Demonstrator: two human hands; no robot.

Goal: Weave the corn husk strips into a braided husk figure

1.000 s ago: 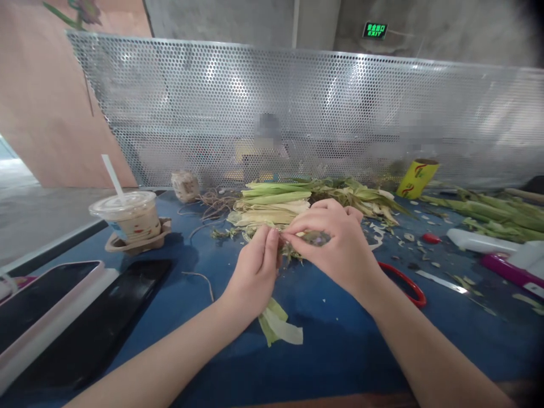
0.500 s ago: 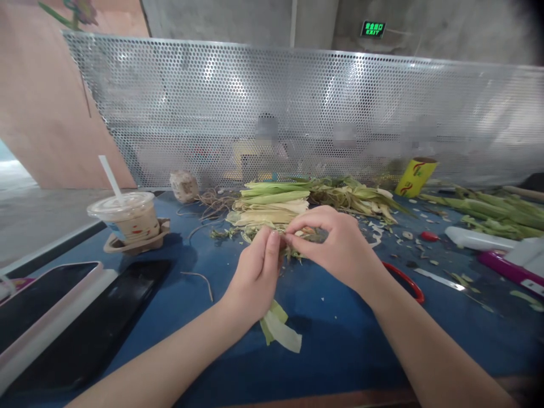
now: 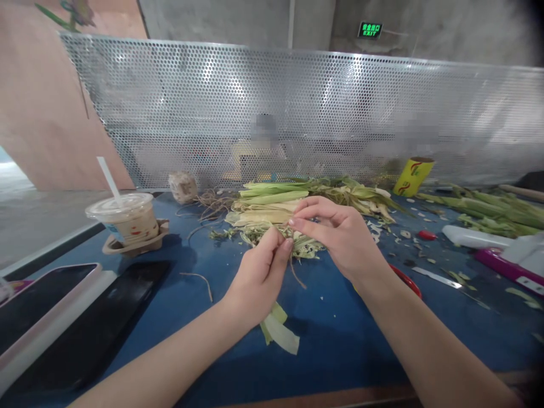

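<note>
My left hand (image 3: pixel 258 276) is closed around a pale green corn husk (image 3: pixel 281 333), whose strips stick out below the fist. From the thumb side of that fist a thin piece of brown twine (image 3: pixel 299 276) dangles, its end curling over the table. Thumb and forefinger of my right hand (image 3: pixel 342 235) pinch together just above the left thumb, on what looks like the twine; the fingers partly hide it. Directly behind both hands lie stacked corn husks (image 3: pixel 272 198) and a heap of small dried greens (image 3: pixel 309 245).
On the left are an iced drink cup (image 3: pixel 127 215) in a cardboard holder and dark phones (image 3: pixel 97 323). Loose twine (image 3: pixel 212 204) lies behind. To the right are red-handled scissors (image 3: pixel 408 282), a blade (image 3: pixel 437 277), a glue gun (image 3: pixel 480 238), a yellow tube (image 3: pixel 413 177) and scraps.
My right hand has drawn slightly up and away from the left fist. A twine end now hangs visibly beside the left thumb. The husk stays in my left hand.
</note>
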